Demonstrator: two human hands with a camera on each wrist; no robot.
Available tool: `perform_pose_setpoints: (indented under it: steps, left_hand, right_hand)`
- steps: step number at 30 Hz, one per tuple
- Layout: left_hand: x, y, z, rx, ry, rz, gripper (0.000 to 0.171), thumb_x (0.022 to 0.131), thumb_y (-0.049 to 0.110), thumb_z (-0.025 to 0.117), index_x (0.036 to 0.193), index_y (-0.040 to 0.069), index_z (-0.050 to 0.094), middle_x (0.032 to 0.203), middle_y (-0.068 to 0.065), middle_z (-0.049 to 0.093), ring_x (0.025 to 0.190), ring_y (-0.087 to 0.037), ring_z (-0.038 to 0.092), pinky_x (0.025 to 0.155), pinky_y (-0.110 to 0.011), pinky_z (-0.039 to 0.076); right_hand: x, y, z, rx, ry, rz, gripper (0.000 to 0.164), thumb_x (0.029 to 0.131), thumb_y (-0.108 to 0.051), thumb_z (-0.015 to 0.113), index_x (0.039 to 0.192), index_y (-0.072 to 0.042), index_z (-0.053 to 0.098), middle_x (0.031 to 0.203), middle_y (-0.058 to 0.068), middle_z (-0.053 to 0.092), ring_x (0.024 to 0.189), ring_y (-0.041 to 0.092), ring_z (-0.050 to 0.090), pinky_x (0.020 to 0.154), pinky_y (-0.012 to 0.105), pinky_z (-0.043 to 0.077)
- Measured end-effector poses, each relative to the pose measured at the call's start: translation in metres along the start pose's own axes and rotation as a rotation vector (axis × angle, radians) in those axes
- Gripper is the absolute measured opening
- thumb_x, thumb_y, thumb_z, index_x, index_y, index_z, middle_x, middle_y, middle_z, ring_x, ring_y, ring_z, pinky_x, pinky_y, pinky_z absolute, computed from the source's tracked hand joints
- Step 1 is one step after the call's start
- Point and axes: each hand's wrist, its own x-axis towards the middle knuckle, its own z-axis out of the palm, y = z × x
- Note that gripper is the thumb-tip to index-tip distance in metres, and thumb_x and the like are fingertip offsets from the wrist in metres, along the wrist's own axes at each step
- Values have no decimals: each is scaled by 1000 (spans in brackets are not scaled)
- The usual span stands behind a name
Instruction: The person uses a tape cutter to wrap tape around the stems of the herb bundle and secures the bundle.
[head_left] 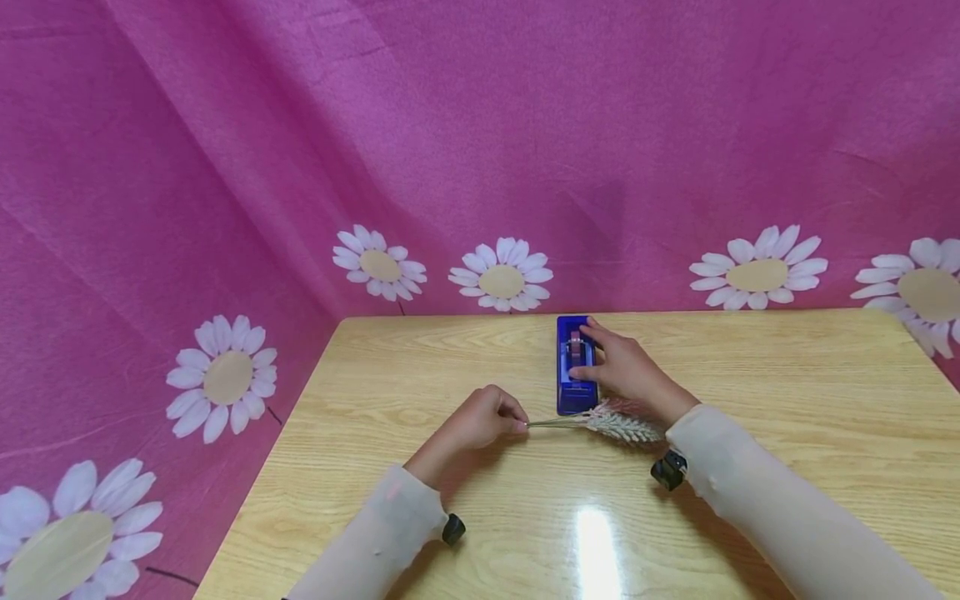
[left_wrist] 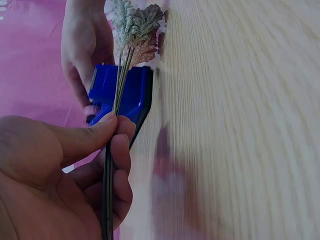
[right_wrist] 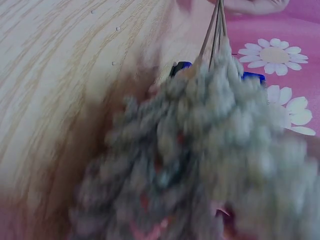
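Note:
My left hand (head_left: 486, 419) pinches a small bunch of flower stems (left_wrist: 121, 85) between thumb and fingers. The fluffy, wheat-like flower heads (head_left: 624, 425), pale green-white and pinkish, point right, below my right wrist. A blue tape dispenser (head_left: 576, 404) with a roll of tape (head_left: 576, 348) stands on the table just beyond the bunch. My right hand (head_left: 626, 362) grips the dispenser from its right side, thumb near the front and fingers toward the back. In the right wrist view the blurred flower heads (right_wrist: 210, 150) hide most of that hand and the dispenser.
The wood-grain table (head_left: 810, 400) meets a pink cloth backdrop (head_left: 600, 150) with large white daisies along its back and left sides. A dark wrist camera (head_left: 667, 471) sits on the right sleeve, another (head_left: 453, 529) on the left. Light glares off the table's front.

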Motion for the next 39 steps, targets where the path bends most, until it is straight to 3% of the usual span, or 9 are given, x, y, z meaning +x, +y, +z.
perform_pose_setpoints:
  steps: [10, 15, 24, 39]
  left_hand:
    - [-20, -20, -18, -99, -43, 33, 7, 94, -2, 72, 95, -4, 78, 86, -11, 77, 75, -12, 67, 71, -23, 52]
    - [-32, -33, -29, -134, -66, 46, 7, 94, -3, 71, 96, -6, 77, 84, -17, 75, 72, -15, 64, 69, -27, 49]
    - [-54, -54, -48, -208, -48, -28, 11, 95, -6, 67, 101, -10, 75, 86, -17, 73, 73, -13, 64, 75, -30, 55]
    - [-81, -82, -78, -331, -42, -70, 13, 98, -14, 56, 105, -21, 64, 90, -23, 71, 76, -16, 65, 77, -33, 59]
  right_hand:
    - [-1, 0, -2, 6, -17, -5, 89, 96, -29, 76, 162, 0, 23, 171, 19, 10, 145, 48, 36, 115, 60, 34]
    - [-1, 0, -2, -2, -15, -10, 89, 96, -29, 76, 162, 1, 24, 171, 19, 9, 144, 48, 37, 115, 59, 35]
    - [0, 1, -1, -3, -12, -5, 88, 96, -29, 76, 162, 1, 25, 171, 19, 10, 145, 49, 35, 117, 60, 32]
    - [2, 3, -1, -14, -5, -1, 88, 95, -29, 77, 161, 1, 27, 170, 20, 12, 149, 47, 28, 118, 61, 29]
